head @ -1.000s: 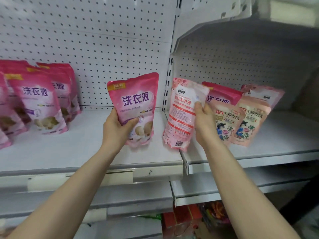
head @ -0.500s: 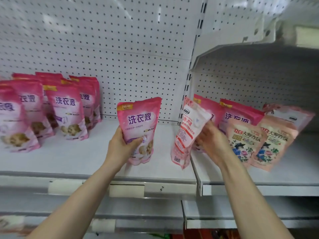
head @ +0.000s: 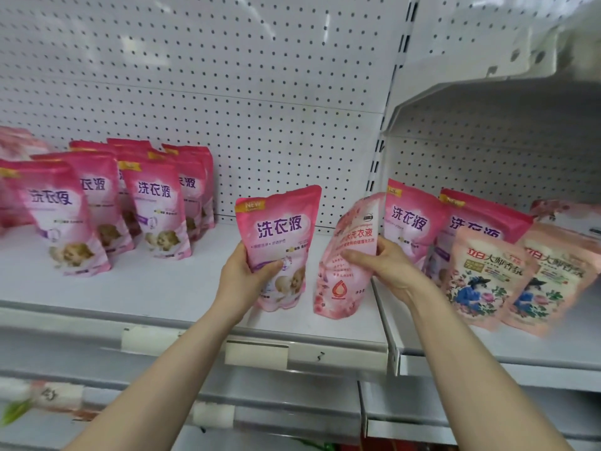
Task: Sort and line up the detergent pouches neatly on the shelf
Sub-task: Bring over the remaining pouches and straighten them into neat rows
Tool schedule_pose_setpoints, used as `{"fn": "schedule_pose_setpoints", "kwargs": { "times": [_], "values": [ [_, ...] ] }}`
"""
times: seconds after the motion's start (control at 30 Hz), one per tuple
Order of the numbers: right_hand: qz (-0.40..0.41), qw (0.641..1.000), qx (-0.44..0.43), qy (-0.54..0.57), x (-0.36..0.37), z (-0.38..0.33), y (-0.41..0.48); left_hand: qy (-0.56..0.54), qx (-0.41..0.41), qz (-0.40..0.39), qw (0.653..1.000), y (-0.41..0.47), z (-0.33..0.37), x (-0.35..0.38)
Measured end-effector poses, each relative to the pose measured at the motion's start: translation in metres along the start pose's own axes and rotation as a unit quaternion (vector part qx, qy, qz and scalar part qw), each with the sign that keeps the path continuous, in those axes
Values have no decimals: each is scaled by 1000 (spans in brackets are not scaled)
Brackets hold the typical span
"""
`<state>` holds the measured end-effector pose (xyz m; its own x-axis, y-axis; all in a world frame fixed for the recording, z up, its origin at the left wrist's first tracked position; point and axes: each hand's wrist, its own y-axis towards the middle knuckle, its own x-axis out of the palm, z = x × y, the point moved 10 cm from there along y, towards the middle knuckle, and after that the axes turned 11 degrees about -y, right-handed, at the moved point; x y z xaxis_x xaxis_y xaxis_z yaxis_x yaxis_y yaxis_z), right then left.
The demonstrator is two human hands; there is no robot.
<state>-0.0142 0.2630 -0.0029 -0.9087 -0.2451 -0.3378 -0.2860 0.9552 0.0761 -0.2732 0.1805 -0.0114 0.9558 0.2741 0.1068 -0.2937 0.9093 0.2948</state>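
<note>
My left hand (head: 242,277) grips a deep pink detergent pouch (head: 279,229) with a baby picture, held upright just above the white shelf (head: 169,294). My right hand (head: 382,265) holds a paler pink rose-print pouch (head: 344,288) by its side, turned so its front faces me, near the shelf's right end. A group of several matching deep pink pouches (head: 107,203) stands at the left. Two more deep pink pouches (head: 413,222) stand on the right shelf behind my right hand.
Two peach floral pouches (head: 484,278) lean at the front of the right shelf (head: 487,349). A pegboard back wall (head: 260,109) rises behind. An upper shelf (head: 487,86) overhangs the right bay. Price-tag holders (head: 257,353) line the shelf's front edge.
My right hand has turned the pale pink pouch from its back label to its front and shifted its grip to the pouch's side. The view has shifted left and up.
</note>
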Motion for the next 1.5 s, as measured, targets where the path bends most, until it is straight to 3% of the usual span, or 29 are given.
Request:
{"fn": "schedule_pose_setpoints", "kwargs": {
  "times": [0.27, 0.63, 0.87, 1.23, 1.5],
  "values": [
    [63, 994, -42, 77, 0, -23, -7, -123, 15, 112, 986, -15, 23, -41],
    [98, 986, -75, 110, 59, -65, -11, -102, 33, 121, 987, -51, 35, -127],
    [107, 980, -89, 139, 132, -111, -9, -108, 30, 142, 983, -40, 40, -221],
    [139, 975, -98, 140, 279, -156, -7, -101, 28, 106, 989, -16, 49, -377],
    [89, 983, -133, 88, 366, -198, 10, -128, 45, 161, 978, -16, 50, -461]
  ]
}}
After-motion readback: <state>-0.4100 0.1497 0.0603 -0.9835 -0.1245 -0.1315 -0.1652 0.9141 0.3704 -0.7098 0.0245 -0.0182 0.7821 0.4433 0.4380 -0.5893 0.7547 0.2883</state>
